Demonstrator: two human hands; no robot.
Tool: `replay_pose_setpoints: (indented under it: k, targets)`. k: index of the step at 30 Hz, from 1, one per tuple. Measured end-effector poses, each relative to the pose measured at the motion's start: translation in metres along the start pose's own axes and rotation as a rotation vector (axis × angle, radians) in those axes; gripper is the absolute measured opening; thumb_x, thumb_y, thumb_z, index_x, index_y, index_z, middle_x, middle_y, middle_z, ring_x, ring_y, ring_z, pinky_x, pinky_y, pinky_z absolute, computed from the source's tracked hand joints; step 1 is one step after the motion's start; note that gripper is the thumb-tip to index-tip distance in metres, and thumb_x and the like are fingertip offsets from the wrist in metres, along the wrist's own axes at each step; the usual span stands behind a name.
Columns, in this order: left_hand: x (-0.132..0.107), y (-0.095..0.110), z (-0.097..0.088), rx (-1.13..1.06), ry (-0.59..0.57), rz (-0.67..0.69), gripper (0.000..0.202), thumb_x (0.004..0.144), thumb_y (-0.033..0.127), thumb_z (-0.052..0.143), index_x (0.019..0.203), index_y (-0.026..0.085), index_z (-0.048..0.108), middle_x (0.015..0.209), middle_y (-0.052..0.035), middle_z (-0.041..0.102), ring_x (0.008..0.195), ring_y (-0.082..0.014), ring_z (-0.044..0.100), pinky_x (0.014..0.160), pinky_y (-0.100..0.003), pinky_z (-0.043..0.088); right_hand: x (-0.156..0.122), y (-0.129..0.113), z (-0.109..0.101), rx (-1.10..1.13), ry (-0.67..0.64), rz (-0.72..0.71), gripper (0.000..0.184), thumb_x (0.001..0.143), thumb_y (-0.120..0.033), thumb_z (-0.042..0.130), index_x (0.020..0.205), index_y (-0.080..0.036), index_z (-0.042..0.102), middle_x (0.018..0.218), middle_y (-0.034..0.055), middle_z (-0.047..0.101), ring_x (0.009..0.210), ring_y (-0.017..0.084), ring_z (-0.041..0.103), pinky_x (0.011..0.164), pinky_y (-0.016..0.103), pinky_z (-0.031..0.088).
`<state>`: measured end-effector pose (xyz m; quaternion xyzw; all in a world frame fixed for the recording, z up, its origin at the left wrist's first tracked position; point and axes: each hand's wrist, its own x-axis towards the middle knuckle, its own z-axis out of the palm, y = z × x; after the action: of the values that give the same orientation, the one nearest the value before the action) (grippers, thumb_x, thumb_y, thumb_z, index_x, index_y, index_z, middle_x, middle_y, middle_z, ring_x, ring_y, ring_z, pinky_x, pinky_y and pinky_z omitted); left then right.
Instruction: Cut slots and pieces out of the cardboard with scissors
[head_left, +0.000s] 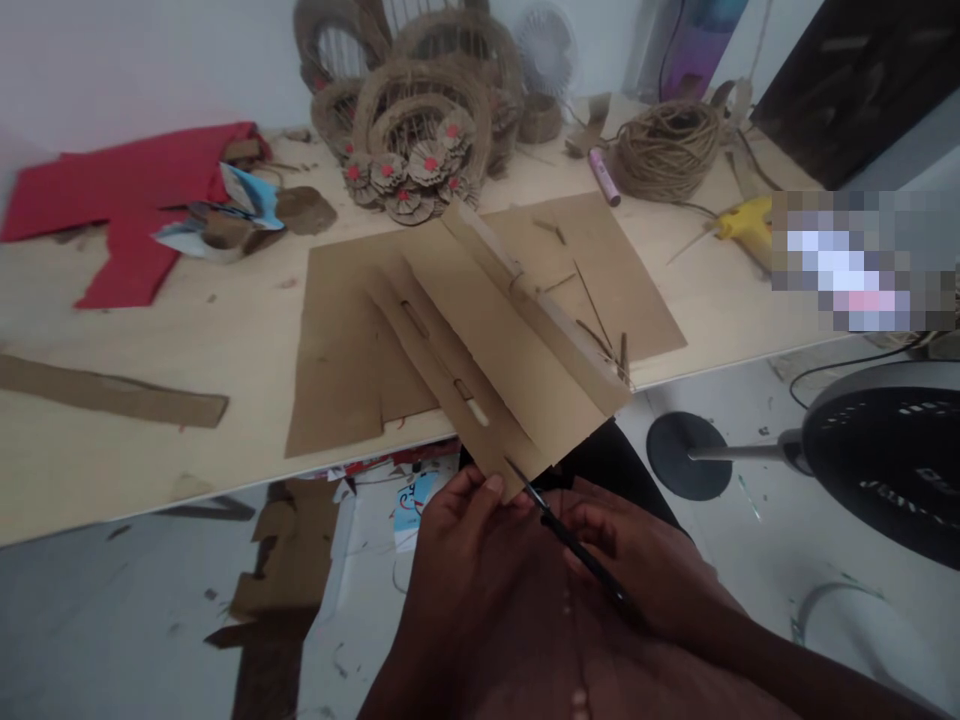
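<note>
The left hand [459, 515] pinches the near end of a slotted cardboard piece [499, 335], while the right hand [637, 560] holds black-handled scissors [581, 555], their blades at the cardboard beside the left thumb. The piece slants across the front edge of the table [97, 330], over a flat cardboard sheet [330, 340].

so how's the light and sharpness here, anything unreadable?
Head view: dim, flat light, no strong glare on the cardboard; head view: scissors soft but distinguishable; head view: small fan hazy, lettering on the black fan smeared; head view: coarse pixels hide the patch beside the yellow tool.
</note>
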<state>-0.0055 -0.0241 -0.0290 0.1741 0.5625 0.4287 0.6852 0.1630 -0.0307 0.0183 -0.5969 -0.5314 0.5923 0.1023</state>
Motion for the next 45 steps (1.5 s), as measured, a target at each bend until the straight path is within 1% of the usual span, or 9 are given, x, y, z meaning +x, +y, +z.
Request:
replay_pose_setpoints:
  k: [4,10,16,22,29,34,37,41,45]
  targets:
    - [0.000,0.001,0.000,-0.011,-0.007,-0.005,0.009,0.075,0.026,0.066,0.079,0.018,0.064,0.067,-0.0003,0.070,0.063,-0.0131,0.065,0.065,-0.024,0.051,0.001,0.001,0.003,-0.029,0.016,0.080,0.014,0.082,-0.032,0.060,0.076,-0.022,0.068,0.086,-0.0029,0.068,0.076,0.016,0.062,0.062,0.022,0.048]
    - [-0.002,0.003,0.002,-0.010,0.019,-0.020,0.014,0.071,0.027,0.069,0.079,0.017,0.065,0.068,-0.0013,0.069,0.062,-0.0130,0.064,0.064,-0.024,0.051,-0.001,-0.003,0.003,-0.079,0.019,0.042,0.016,0.083,-0.032,0.057,0.074,-0.021,0.066,0.093,-0.0014,0.068,0.085,0.017,0.062,0.063,0.021,0.047]
    - [0.005,0.008,0.002,0.070,0.059,0.044,0.018,0.070,0.034,0.070,0.076,0.018,0.066,0.074,-0.0006,0.070,0.068,-0.0155,0.063,0.065,-0.027,0.053,-0.001,-0.007,0.004,-0.089,0.041,0.064,0.016,0.081,-0.031,0.056,0.069,-0.022,0.063,0.085,-0.0018,0.067,0.074,0.016,0.061,0.059,0.022,0.047]
    - [0.009,0.015,0.003,0.240,0.072,0.092,0.021,0.069,0.037,0.067,0.076,0.017,0.067,0.064,0.0012,0.061,0.058,-0.0139,0.054,0.058,-0.027,0.049,-0.001,-0.006,0.004,-0.154,0.054,0.079,0.018,0.083,-0.033,0.054,0.071,-0.022,0.063,0.080,-0.0016,0.067,0.068,0.016,0.061,0.057,0.023,0.046]
    - [0.001,0.018,0.007,0.294,-0.045,0.053,0.016,0.073,0.032,0.062,0.066,0.018,0.061,0.056,0.0018,0.057,0.053,-0.0134,0.050,0.055,-0.025,0.041,-0.001,0.008,0.001,-0.023,0.047,-0.035,0.018,0.085,-0.030,0.052,0.093,-0.026,0.068,0.106,0.0009,0.068,0.100,0.024,0.061,0.079,0.031,0.049]
    - [0.002,0.017,0.004,0.309,-0.049,0.032,0.016,0.073,0.031,0.061,0.065,0.017,0.060,0.054,0.0010,0.057,0.053,-0.0138,0.050,0.056,-0.025,0.041,0.000,0.001,-0.001,0.028,0.001,-0.006,0.018,0.087,-0.031,0.050,0.090,-0.023,0.066,0.094,0.0027,0.070,0.106,0.025,0.059,0.080,0.032,0.049]
    - [0.003,0.016,0.003,0.332,-0.052,0.045,0.018,0.075,0.032,0.059,0.065,0.017,0.059,0.052,0.0012,0.056,0.053,-0.0135,0.050,0.055,-0.025,0.040,0.000,-0.005,-0.001,0.013,-0.017,0.008,0.018,0.088,-0.029,0.049,0.086,-0.022,0.065,0.087,0.0016,0.069,0.102,0.023,0.061,0.076,0.028,0.049]
    - [0.001,0.014,0.001,0.307,-0.045,0.028,0.019,0.075,0.035,0.061,0.068,0.017,0.061,0.057,0.0011,0.059,0.056,-0.0140,0.052,0.057,-0.025,0.041,-0.003,-0.006,0.001,-0.025,0.012,-0.042,0.019,0.088,-0.029,0.050,0.077,-0.021,0.064,0.088,-0.0007,0.068,0.087,0.018,0.063,0.068,0.024,0.048]
    - [0.000,0.016,0.003,0.248,-0.007,0.002,0.020,0.073,0.034,0.064,0.078,0.015,0.066,0.074,-0.0035,0.069,0.066,-0.0173,0.059,0.063,-0.027,0.045,-0.003,-0.004,0.003,-0.096,0.030,-0.003,0.018,0.086,-0.031,0.053,0.075,-0.021,0.063,0.092,-0.0006,0.068,0.082,0.017,0.062,0.063,0.023,0.047]
